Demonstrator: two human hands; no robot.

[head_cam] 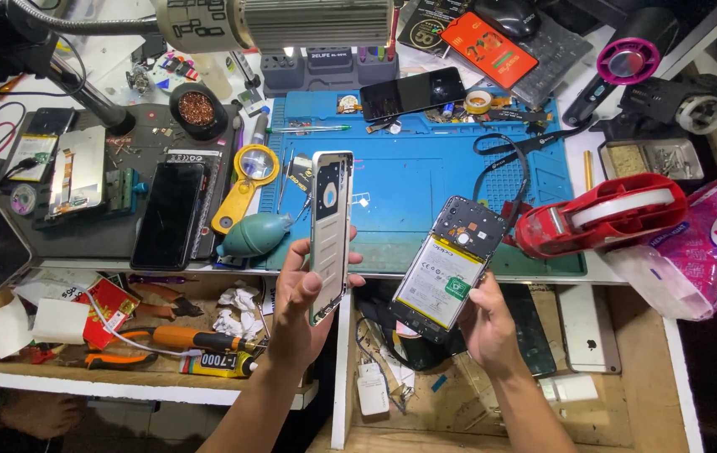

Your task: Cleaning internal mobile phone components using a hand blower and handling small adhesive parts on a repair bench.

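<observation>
My left hand (300, 306) holds a white phone back cover (330, 231) upright by its lower half, its inner side turned to me. My right hand (486, 325) grips an opened phone body (449, 267) from below, tilted to the right, with its white battery and dark circuit board showing. Both are raised over the front edge of the blue work mat (426, 184), a short gap between them.
A red tape dispenser (602, 214) sits right of the mat, a pink tissue pack (711, 243) beyond it. A teal air blower (254, 235), yellow magnifier (245, 180) and black phone (170, 214) lie to the left. Screwdrivers and a glue tube fill the open drawer (124, 369) below.
</observation>
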